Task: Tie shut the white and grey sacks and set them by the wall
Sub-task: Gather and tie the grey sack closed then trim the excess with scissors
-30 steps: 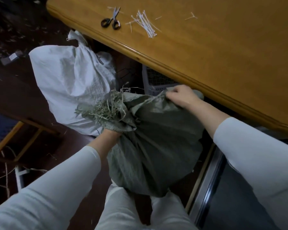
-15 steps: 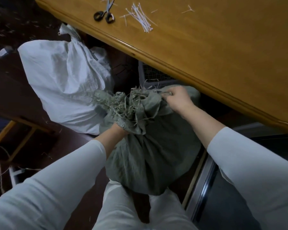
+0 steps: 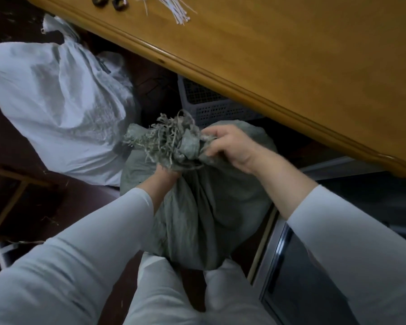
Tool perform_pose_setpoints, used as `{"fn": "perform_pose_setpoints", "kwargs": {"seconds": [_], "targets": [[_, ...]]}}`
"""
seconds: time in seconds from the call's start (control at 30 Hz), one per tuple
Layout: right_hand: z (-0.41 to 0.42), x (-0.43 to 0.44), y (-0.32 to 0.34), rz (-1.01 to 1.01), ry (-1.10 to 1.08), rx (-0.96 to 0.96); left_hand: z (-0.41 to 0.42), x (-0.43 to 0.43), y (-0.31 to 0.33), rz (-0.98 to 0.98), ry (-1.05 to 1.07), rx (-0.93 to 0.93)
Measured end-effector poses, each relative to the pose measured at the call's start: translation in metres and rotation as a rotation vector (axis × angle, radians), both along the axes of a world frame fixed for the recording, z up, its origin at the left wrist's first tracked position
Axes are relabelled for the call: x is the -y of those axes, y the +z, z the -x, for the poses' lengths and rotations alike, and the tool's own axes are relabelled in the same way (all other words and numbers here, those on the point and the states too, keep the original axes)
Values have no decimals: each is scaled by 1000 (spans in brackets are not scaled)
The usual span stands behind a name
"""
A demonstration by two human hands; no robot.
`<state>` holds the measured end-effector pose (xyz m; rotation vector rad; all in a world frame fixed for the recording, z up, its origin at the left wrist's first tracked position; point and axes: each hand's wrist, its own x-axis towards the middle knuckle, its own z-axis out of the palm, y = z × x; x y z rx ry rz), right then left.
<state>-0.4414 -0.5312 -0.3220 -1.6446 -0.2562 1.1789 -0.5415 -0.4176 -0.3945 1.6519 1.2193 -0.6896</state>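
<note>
The grey sack (image 3: 204,219) mouth, loose 1 second ago, is now bunched, gripped by left hand (image 3: 167,175) and right hand (image 3: 232,146), ready for tying.

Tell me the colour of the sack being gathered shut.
Grey-green sack, seen in the head view.

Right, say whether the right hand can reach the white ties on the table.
Probably, once it lets go: the right hand grips the neck of the grey sack; the ties lie uncovered on the table.
</note>
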Motion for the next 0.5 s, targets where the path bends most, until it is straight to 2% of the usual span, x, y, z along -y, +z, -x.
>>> {"fn": "perform_pose_setpoints", "kwargs": {"seconds": [0.03, 0.1, 0.17, 0.23, 0.33, 0.43, 0.5], "targets": [[-10, 8, 2, -32, -14, 15, -5, -4, -3, -4, 30, 18], [-34, 23, -3, 83, 45, 290, -6, -3, 8, -19, 109, 152], [-52, 33, -15, 388, 315, 552, -8, 2, 14, -18, 244, 316], [-58, 33, -35, 620, 538, 638, -13, 10, 30, 2, 297, 404], [-57, 16, -65, 623, 511, 584, -11, 10, 29, 37, 342, 287], [-49, 7, -78, 431, 300, 322, -12, 6, 23, 14, 303, 311], [-37, 10, -78, 342, 135, 214, -11, 5, 27, 4, 287, 258]]}}
